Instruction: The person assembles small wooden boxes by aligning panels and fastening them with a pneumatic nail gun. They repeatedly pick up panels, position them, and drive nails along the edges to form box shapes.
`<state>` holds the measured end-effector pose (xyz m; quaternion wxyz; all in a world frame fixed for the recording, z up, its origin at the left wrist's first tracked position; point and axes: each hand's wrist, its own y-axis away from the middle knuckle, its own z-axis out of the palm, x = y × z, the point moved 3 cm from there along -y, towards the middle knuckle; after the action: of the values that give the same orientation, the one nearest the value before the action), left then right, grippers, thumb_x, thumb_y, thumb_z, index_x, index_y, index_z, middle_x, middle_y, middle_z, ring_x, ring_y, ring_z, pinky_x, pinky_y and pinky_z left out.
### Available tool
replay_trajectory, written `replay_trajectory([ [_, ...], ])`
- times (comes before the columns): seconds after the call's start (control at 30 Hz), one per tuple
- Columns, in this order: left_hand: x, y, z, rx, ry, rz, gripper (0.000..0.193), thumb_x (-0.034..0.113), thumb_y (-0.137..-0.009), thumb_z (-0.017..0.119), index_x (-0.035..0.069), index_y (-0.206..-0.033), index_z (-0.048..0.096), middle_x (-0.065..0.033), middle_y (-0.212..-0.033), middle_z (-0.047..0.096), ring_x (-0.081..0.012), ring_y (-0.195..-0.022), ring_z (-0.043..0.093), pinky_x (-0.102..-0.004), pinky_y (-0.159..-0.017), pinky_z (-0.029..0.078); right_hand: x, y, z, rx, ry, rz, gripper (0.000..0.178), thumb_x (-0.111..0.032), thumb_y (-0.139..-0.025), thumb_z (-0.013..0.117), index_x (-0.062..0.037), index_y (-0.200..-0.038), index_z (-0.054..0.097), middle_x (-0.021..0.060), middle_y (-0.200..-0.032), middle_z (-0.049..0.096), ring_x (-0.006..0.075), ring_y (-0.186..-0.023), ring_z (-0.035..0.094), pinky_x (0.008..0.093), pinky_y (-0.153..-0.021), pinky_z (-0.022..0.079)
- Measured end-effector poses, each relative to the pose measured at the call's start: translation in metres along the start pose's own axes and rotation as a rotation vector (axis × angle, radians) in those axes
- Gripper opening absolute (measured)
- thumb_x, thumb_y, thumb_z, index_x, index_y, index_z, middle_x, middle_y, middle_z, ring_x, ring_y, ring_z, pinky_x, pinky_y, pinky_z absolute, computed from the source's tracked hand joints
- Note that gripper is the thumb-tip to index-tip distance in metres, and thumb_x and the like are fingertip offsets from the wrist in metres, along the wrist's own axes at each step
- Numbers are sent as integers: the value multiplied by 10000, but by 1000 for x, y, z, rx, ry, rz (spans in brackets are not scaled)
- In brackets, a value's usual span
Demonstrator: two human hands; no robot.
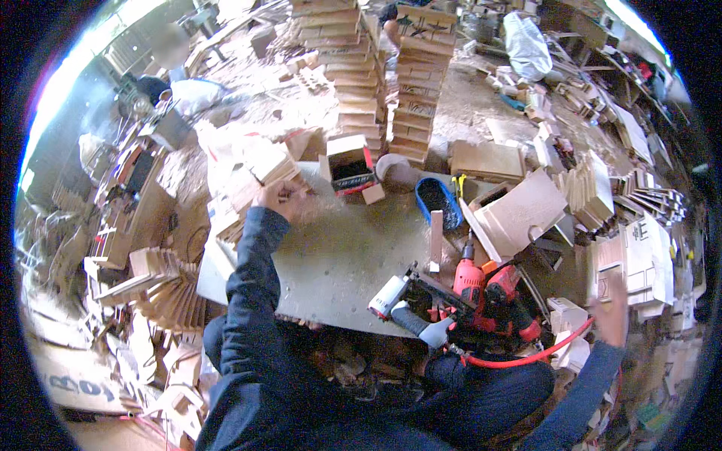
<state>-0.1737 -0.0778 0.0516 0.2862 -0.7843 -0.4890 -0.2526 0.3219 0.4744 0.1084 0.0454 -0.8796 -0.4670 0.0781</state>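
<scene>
Lying just beyond the curled left hand [282, 199], wood [279, 167] sits far left of the blurred right hand [613, 312], both grips unclear.

From the wearer's head, one wide fisheye view faces down and forward, fairly near the bare left hand [279, 198], bare right hand [613, 312] and smooth grey tabletop [346, 255], reaching farther out to tall stacks of tan wooden pieces [417, 86]; straight edges bend toward its rim.
</scene>
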Motion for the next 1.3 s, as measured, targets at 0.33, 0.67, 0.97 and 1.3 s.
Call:
replay_trajectory([
  [0.33,121,-267,-57,774,-18,504,585,209,-710,824,73,-1199,532,-155,-1091,631,-293,-992,610,-405,-916,486,-212,33,42,127,-350,-277,563,-128,-703,766,-63,-1236,597,179,-1307,528,372,-1250,476,459,-1061,387],
  [0.67,180,-173,11,212,-448,943,246,257,-805,719,93,-969,639,-132,-1031,666,-323,-1027,620,-431,-922,501,-210,23,68,-41,-334,-372,451,-147,-760,704,-56,-1191,609,170,-1252,564,380,-1209,503,469,-1055,382],
  [0.97,-162,90,-232,581,-642,-20,206,278,-784,723,91,-869,702,-154,-994,677,-322,-994,629,-400,-894,512,-142,15,89,124,-252,-202,363,-179,-931,591,-8,-1251,584,184,-1325,540,353,-1260,472,463,-1090,338],
  [1.3,-366,258,-472,334,-891,-854,220,292,-774,726,80,-826,705,-141,-907,675,-293,-896,627,-386,-828,513,-197,19,93,116,-64,-330,330,-240,-921,609,-60,-1197,630,191,-1313,539,365,-1246,472,462,-1080,347],
])
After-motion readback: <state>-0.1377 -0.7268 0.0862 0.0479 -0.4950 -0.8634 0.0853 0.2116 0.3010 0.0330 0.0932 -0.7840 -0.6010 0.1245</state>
